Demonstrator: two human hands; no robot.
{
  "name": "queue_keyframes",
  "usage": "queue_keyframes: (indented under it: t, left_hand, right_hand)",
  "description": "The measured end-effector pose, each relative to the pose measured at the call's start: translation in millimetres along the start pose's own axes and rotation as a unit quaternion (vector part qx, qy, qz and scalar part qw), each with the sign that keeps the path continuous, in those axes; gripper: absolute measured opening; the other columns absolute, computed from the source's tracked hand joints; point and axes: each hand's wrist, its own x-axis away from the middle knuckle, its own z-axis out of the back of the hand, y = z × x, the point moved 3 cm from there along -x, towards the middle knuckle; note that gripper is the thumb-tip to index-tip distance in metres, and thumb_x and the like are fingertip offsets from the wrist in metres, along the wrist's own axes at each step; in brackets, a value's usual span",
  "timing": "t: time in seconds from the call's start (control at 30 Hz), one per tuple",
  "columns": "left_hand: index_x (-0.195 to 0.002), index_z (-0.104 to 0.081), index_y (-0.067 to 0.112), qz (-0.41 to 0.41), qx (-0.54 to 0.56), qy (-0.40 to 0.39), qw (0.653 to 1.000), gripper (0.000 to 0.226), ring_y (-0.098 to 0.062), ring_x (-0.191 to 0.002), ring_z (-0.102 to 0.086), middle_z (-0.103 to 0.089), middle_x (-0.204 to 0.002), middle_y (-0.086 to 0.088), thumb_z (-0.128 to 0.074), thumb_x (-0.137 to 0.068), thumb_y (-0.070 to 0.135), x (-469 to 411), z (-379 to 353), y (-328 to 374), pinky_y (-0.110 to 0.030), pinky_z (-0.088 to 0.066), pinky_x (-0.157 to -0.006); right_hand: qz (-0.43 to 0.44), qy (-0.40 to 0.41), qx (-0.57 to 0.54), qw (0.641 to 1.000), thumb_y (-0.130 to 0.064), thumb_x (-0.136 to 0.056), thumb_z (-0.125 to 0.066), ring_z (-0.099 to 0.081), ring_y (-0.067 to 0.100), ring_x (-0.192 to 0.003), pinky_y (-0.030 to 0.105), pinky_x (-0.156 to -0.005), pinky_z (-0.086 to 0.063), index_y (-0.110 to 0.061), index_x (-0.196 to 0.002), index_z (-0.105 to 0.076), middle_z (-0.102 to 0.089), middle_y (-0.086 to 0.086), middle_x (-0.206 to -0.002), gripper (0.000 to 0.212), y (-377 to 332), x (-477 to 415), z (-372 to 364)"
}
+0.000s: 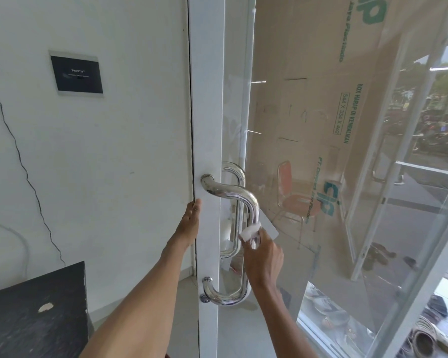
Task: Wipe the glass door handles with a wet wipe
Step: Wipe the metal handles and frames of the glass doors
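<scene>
My right hand [264,257] is curled around the shiny door handle [243,195], about halfway down its long bar. Between my fingers and the bar I hold a white wet wipe [250,231]. The wipe is bunched up and sticks out above my hand.

My left hand [190,223] is flat, with straight fingers. It presses on the edge of the white door frame [208,125], just left of the handle, and holds nothing.

A second handle [234,170] sits on the other side of the glass [367,192]. A small lock [205,298] is beside the handle's bottom end.

Through the glass I see brown cardboard [308,60] with green letters, a red chair [292,195] and some shoes [323,303] on the floor. On the white wall there is a black plate [76,73]. A dark worktop [36,319] is low on my left.
</scene>
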Motion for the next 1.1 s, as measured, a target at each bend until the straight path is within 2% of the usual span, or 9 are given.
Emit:
queue_keyframes:
  t: [0.13, 0.4, 0.53, 0.63, 0.77, 0.87, 0.93, 1.0, 1.1]
  left_hand:
    - [-0.151, -0.020, 0.030, 0.004, 0.001, -0.001, 1.000, 0.062, -0.014, -0.144, -0.021, -0.022, -0.158, 0.005, -0.018, -0.097, 0.061, 1, 0, 1, -0.024, -0.017, -0.098]
    - [-0.151, -0.020, 0.030, 0.010, -0.003, 0.009, 1.000, 0.061, -0.014, -0.143, -0.022, -0.023, -0.157, 0.004, -0.018, -0.097, 0.060, 3, -2, 0, -0.026, -0.017, -0.106]
    - [-0.149, -0.024, 0.028, -0.001, 0.002, 0.012, 1.000, 0.058, -0.014, -0.142, -0.024, -0.026, -0.156, 0.002, -0.019, -0.099, 0.056, 5, -3, 2, -0.022, -0.017, -0.100]
    - [-0.150, -0.022, 0.027, 0.001, 0.002, 0.016, 1.000, 0.059, -0.013, -0.142, -0.023, -0.026, -0.156, 0.003, -0.019, -0.099, 0.056, 5, -3, 1, -0.020, -0.016, -0.099]
    - [-0.151, -0.021, 0.026, 0.002, 0.000, 0.019, 1.000, 0.058, -0.012, -0.143, -0.022, -0.023, -0.157, 0.004, -0.019, -0.100, 0.054, 3, -3, 0, -0.019, -0.014, -0.099]
    - [-0.151, -0.021, 0.027, -0.001, 0.001, 0.016, 1.000, 0.057, -0.011, -0.143, -0.021, -0.024, -0.157, 0.005, -0.019, -0.100, 0.054, 1, -3, 0, -0.019, -0.014, -0.100]
    - [-0.150, -0.022, 0.027, -0.001, 0.001, 0.018, 1.000, 0.057, -0.011, -0.143, -0.022, -0.025, -0.156, 0.006, -0.020, -0.100, 0.054, 0, -4, 0, -0.019, -0.014, -0.101]
    - [-0.149, -0.024, 0.028, -0.002, 0.003, 0.017, 1.000, 0.056, -0.011, -0.142, -0.024, -0.026, -0.156, 0.005, -0.019, -0.100, 0.054, 0, -4, -1, -0.019, -0.014, -0.102]
    - [-0.148, -0.025, 0.028, -0.007, 0.004, 0.021, 1.000, 0.055, -0.011, -0.142, -0.025, -0.028, -0.155, 0.005, -0.019, -0.100, 0.054, -1, -4, -2, -0.019, -0.015, -0.102]
  right_hand:
    - [-0.052, -0.060, 0.004, 0.997, -0.034, -0.078, -0.077, -0.067, 0.024, -0.068, 0.028, -0.058, -0.048, -0.016, -0.091, -0.066, -0.075, 0.003, -0.086, 0.025, 34, 28, -22]
    - [-0.077, -0.098, 0.031, 0.992, -0.038, -0.078, -0.076, -0.069, 0.027, -0.081, 0.027, -0.057, -0.041, -0.016, -0.094, -0.067, -0.075, 0.003, -0.089, 0.029, 67, 47, -40]
    - [-0.129, -0.139, 0.028, 0.982, -0.029, -0.079, -0.074, -0.068, 0.027, -0.087, 0.028, -0.064, -0.045, -0.013, -0.097, -0.068, -0.074, 0.005, -0.094, 0.024, 88, 62, -53]
    - [-0.192, -0.169, 0.007, 0.967, -0.025, -0.078, -0.075, -0.064, 0.031, -0.091, 0.028, -0.065, -0.044, -0.010, -0.092, -0.069, -0.072, 0.011, -0.088, 0.022, 101, 74, -63]
    - [-0.272, -0.143, -0.064, 0.950, -0.018, -0.074, -0.077, -0.064, 0.033, -0.084, 0.029, -0.062, -0.043, -0.008, -0.076, -0.068, -0.070, 0.013, -0.076, 0.013, 103, 81, -74]
    - [-0.333, -0.122, -0.108, 0.929, -0.019, -0.073, -0.081, -0.063, 0.032, -0.077, 0.027, -0.062, -0.038, -0.006, -0.079, -0.066, -0.070, 0.014, -0.077, 0.020, 102, 86, -80]
    - [-0.386, -0.121, -0.157, 0.901, -0.020, -0.073, -0.082, -0.058, 0.027, -0.067, 0.027, -0.057, -0.038, -0.002, -0.079, -0.064, -0.064, 0.011, -0.070, 0.027, 103, 91, -85]
    - [-0.458, -0.134, -0.225, 0.850, -0.017, -0.073, -0.083, -0.057, 0.026, -0.064, 0.032, -0.057, -0.044, 0.000, -0.075, -0.060, -0.062, 0.014, -0.071, 0.029, 102, 99, -91]
    - [-0.564, -0.215, -0.367, 0.708, -0.007, -0.084, -0.071, -0.059, 0.031, -0.080, 0.038, -0.075, -0.050, 0.003, -0.092, -0.055, -0.060, 0.020, -0.089, 0.021, 91, 106, -107]
